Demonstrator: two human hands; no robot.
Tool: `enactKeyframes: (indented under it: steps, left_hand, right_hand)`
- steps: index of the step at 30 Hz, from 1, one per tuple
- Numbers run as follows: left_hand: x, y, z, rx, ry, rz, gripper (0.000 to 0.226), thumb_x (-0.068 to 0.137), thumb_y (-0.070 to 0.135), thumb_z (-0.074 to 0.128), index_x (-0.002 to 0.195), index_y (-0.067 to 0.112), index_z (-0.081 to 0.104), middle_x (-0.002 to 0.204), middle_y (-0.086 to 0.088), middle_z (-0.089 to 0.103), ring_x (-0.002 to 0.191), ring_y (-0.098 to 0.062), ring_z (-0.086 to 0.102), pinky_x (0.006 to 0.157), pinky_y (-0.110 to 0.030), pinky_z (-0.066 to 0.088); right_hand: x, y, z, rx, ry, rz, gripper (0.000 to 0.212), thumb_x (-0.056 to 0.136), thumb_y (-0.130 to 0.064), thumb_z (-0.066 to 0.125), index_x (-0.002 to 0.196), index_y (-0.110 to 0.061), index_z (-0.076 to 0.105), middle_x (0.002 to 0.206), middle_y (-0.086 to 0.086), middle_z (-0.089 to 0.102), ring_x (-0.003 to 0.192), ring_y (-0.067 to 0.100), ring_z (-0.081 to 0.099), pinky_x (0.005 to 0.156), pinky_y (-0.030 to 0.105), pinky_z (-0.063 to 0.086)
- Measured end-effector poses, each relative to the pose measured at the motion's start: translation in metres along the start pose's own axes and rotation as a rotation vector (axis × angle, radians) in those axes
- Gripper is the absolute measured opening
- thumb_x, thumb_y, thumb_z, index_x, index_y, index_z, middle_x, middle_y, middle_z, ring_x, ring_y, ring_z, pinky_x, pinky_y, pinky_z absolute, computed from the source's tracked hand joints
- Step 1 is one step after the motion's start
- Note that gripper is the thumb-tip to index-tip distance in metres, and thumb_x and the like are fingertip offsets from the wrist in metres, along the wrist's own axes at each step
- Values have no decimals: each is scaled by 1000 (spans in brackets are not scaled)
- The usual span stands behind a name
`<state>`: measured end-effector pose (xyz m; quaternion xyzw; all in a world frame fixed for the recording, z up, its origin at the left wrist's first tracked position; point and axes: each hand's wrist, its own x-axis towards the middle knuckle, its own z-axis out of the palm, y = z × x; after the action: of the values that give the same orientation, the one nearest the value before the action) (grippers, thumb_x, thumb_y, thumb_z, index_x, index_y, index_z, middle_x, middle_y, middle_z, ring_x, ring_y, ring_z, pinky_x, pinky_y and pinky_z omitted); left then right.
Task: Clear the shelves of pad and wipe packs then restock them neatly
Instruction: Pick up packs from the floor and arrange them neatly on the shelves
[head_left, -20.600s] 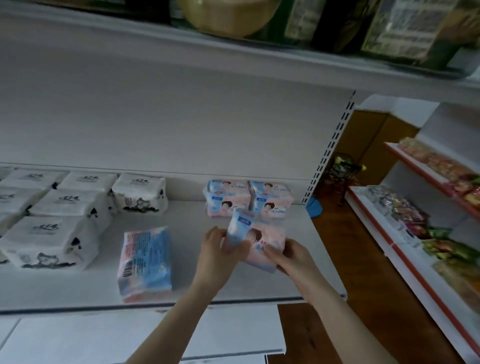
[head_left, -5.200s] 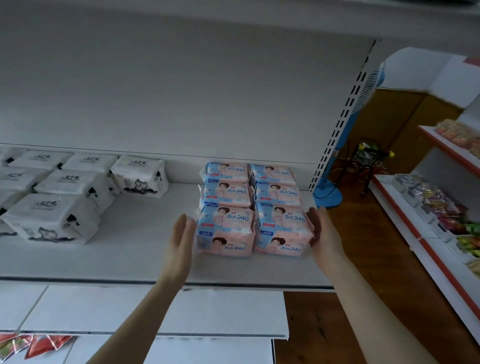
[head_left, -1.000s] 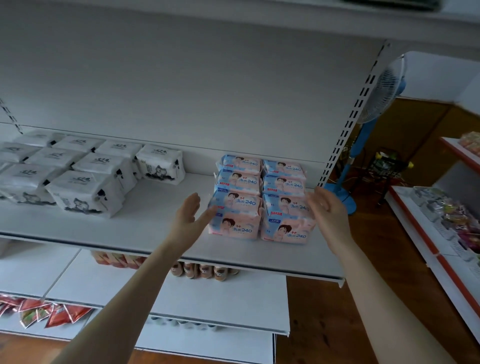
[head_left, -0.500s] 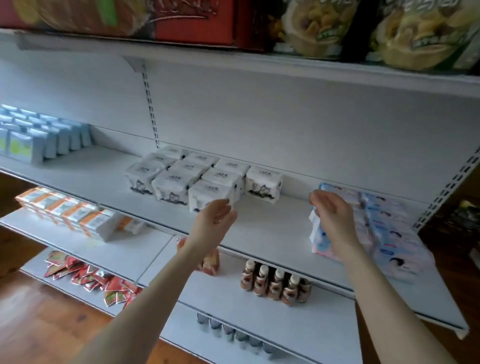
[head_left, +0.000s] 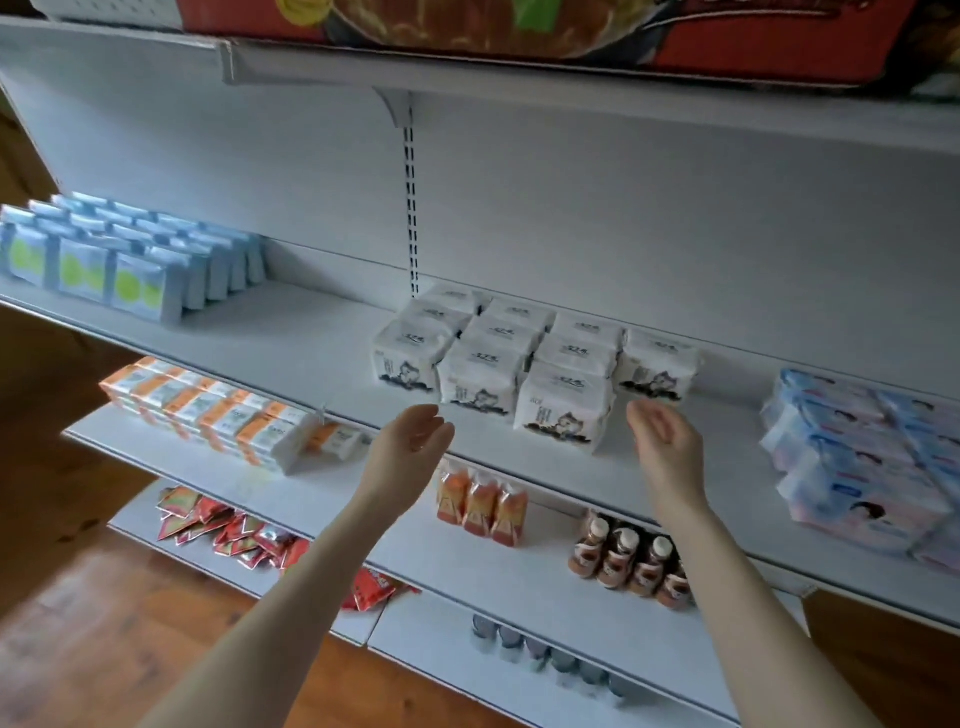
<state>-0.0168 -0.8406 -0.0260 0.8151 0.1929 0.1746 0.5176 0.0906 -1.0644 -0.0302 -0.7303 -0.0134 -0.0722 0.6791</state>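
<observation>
The left hand (head_left: 415, 439) and right hand (head_left: 662, 439) hover at the near edge of the flat white metal shelf (head_left: 311, 338). Their palms face each other and the fingers are loosely curved; each grip is wide and holds nothing. Just beyond them sits a block of soft, pillowy white packs (head_left: 519, 358) in smooth wrap with a dark cartoon print low on the front. There are about 10, as far as the blur lets me count, in 3 tight rows plus 1 at the right. At the right end of the same shelf, glossy pink and blue packs (head_left: 857, 457) lie stacked flat. Far left stand slim pale blue packs (head_left: 135, 270) with green circles. The shelf below holds brown bottles (head_left: 628, 561) and orange pouches (head_left: 480, 501).
</observation>
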Motion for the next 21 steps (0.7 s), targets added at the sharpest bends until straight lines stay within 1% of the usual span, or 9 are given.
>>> enactKeyframes:
  steps: [4, 7, 8, 10, 15, 17, 19, 20, 21]
  left_hand:
    - [37, -13, -10, 14, 46, 3, 37, 92, 21, 58, 126, 7, 56, 119, -7, 64, 100, -10, 56, 85, -17, 38]
    - [68, -18, -16, 17, 88, 26, 34, 91, 19, 59, 122, 5, 59, 109, -3, 65, 96, -9, 57, 78, -6, 37]
    - [79, -19, -19, 17, 109, 37, 32, 91, 16, 60, 120, 4, 60, 103, -3, 65, 93, -9, 57, 72, -1, 36]
    - [101, -20, -24, 15, 179, 55, 27, 90, 13, 61, 115, 4, 63, 94, -4, 66, 87, -12, 58, 65, -4, 36]
    - [147, -30, -43, -38, 242, 97, 21, 90, 13, 60, 108, 4, 66, 87, -5, 68, 85, -19, 63, 77, -22, 42]
    - [166, -37, -52, -54, 255, 113, 21, 91, 14, 59, 109, 4, 66, 93, -7, 69, 87, -18, 63, 80, -24, 41]
    - [187, -45, -60, -73, 254, 109, 23, 93, 16, 56, 111, 5, 65, 98, -9, 68, 93, -21, 62, 82, -26, 41]
    - [197, -50, -64, -96, 240, 95, 26, 94, 18, 54, 114, 4, 64, 102, -10, 67, 98, -23, 61, 85, -27, 41]
    - [207, -54, -67, -126, 207, 75, 29, 96, 20, 52, 117, 3, 61, 108, -11, 66, 103, -24, 60, 88, -28, 40]
  right_hand:
    - [24, 9, 19, -49, 43, -8, 33, 96, -17, 51, 120, 5, 53, 116, 16, 58, 109, 20, 53, 82, 27, 40]
    - [44, 16, 35, -80, 80, 1, 38, 97, -17, 48, 114, 17, 47, 121, 32, 49, 116, 39, 46, 93, 44, 37]
    - [49, 19, 40, -79, 85, 10, 35, 98, -18, 47, 113, 14, 50, 116, 27, 53, 116, 37, 47, 89, 42, 38]
    - [59, 20, 48, -47, 88, 23, 28, 98, -20, 46, 117, -1, 55, 110, 8, 54, 116, 26, 50, 86, 29, 35]
    - [75, 19, 60, 16, 147, 68, 36, 98, -19, 46, 128, -1, 51, 120, 9, 53, 114, 17, 47, 93, 22, 33]
    - [79, 19, 63, 60, 129, 97, 46, 95, -36, 49, 131, -7, 51, 116, -3, 51, 110, 10, 46, 95, 22, 33]
    - [77, 25, 67, 87, 145, 187, 76, 74, -70, 56, 128, -17, 55, 123, -7, 57, 113, 14, 54, 101, 33, 40]
    - [78, 33, 66, 109, 147, 209, 80, 68, -76, 56, 126, -21, 57, 123, -3, 61, 112, 18, 58, 100, 40, 44]
    - [82, 44, 64, 137, 149, 241, 73, 72, -74, 55, 125, -23, 58, 120, 0, 64, 110, 20, 61, 98, 43, 46]
